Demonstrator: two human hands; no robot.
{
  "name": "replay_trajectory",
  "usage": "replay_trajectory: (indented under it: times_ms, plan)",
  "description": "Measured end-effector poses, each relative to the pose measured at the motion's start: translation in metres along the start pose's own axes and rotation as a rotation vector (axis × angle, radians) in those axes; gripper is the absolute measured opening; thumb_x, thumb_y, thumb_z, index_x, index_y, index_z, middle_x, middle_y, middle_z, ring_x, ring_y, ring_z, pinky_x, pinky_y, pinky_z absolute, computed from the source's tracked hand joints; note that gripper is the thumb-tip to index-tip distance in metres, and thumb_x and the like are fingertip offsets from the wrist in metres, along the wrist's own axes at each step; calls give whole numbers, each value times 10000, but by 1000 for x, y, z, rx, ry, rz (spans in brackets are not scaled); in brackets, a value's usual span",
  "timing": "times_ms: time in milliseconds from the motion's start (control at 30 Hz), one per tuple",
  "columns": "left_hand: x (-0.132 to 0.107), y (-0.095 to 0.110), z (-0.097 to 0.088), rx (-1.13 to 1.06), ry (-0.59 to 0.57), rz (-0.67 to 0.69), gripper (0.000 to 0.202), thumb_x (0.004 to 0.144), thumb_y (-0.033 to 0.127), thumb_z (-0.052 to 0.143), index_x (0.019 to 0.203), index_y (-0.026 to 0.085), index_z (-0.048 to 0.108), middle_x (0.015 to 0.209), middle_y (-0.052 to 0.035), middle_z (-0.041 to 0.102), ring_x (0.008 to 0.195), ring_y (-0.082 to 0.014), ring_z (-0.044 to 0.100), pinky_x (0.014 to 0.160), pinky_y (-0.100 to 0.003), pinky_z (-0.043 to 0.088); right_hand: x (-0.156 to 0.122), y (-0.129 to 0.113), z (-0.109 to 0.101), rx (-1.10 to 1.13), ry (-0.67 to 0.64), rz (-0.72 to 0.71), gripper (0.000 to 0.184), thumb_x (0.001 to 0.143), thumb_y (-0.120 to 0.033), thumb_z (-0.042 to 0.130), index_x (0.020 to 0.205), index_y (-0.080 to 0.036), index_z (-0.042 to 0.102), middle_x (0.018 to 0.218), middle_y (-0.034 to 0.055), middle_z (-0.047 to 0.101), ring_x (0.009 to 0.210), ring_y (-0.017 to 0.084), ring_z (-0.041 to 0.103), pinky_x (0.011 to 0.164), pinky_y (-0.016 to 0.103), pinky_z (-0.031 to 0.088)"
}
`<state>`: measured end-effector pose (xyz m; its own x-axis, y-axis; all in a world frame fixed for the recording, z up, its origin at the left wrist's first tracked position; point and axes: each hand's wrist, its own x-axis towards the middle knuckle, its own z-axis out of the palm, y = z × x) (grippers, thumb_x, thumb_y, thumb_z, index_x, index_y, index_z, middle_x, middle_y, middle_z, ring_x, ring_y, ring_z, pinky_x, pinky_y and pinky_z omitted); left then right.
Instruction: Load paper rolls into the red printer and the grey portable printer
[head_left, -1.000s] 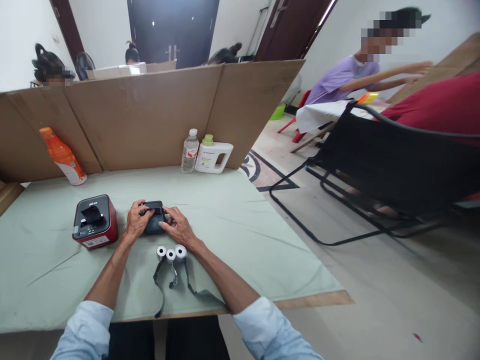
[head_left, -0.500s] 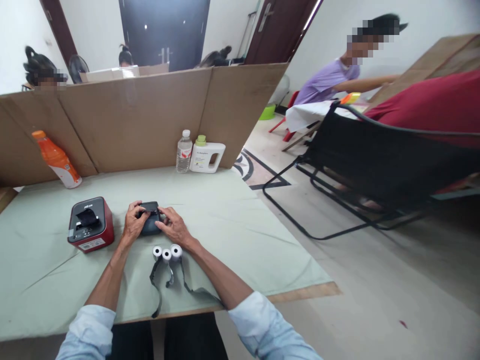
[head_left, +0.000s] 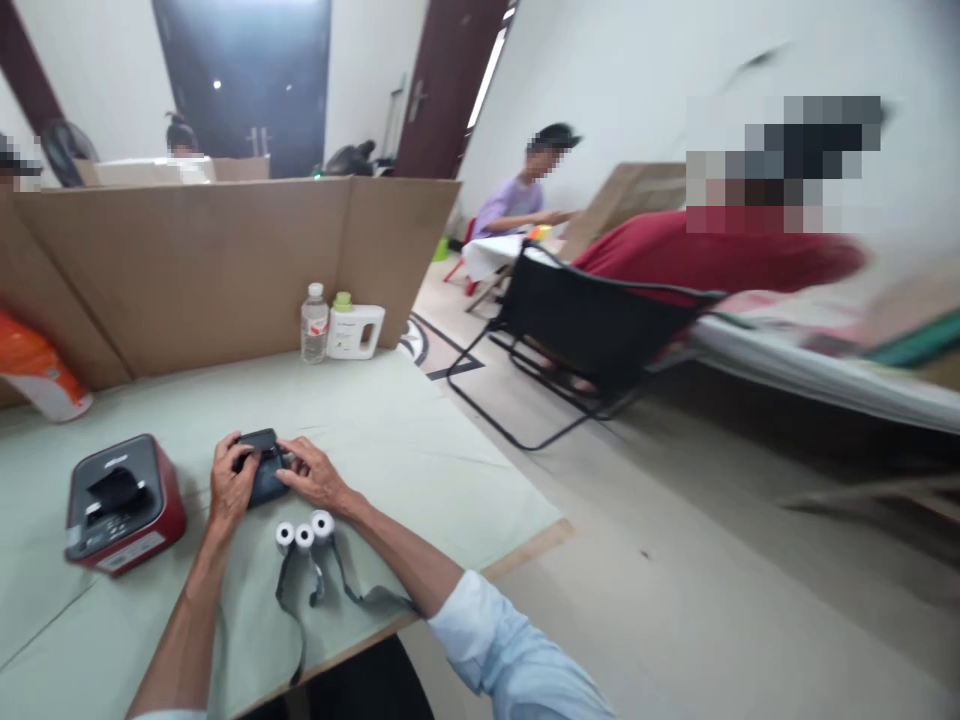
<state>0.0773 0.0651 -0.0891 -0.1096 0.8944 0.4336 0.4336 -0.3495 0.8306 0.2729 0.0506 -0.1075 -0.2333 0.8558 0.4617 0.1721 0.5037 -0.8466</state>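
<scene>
Both my hands rest on a small dark device [head_left: 262,470] that lies on the green table cover [head_left: 390,440]. My left hand [head_left: 229,483] is curled around its left side. On its right side my right hand [head_left: 311,477] has its fingers pressed against it. Three small white paper rolls [head_left: 303,533] sit just in front of my wrists, with dark strips trailing from them toward the table edge. A red and grey label printer [head_left: 120,500] stands to the left of my hands.
A cardboard screen [head_left: 202,260] walls the back of the table. A water bottle [head_left: 314,323] and a white jug [head_left: 354,330] stand against it, an orange bottle [head_left: 34,370] at far left. A black folding chair [head_left: 585,330] and seated people are to the right.
My head has turned to the right, so the table and hands have slid left in view. My hands stay on the dark device in the same grip.
</scene>
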Motion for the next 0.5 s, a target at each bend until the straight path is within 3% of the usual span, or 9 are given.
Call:
replay_trajectory:
  times_ms: [200, 500]
  plan:
    - [10, -17, 2, 19, 9, 30, 258, 841, 483, 669, 858, 238, 751, 1328, -89, 622, 1275, -284, 592, 1129, -429, 469, 10, 1, -2, -54, -2, 31, 572, 850, -329, 767, 1399, -268, 618, 1101, 27, 599, 727, 108, 582, 678, 267, 552]
    - [9, -18, -9, 15, -31, 56, 325, 853, 531, 636, 894, 238, 771, 1377, -118, 611, 1304, -309, 586, 1125, -456, 474, 12, 2, 3, -96, 11, 35, 576, 830, -301, 779, 1385, -271, 627, 1100, 18, 607, 707, 101, 596, 704, 270, 557]
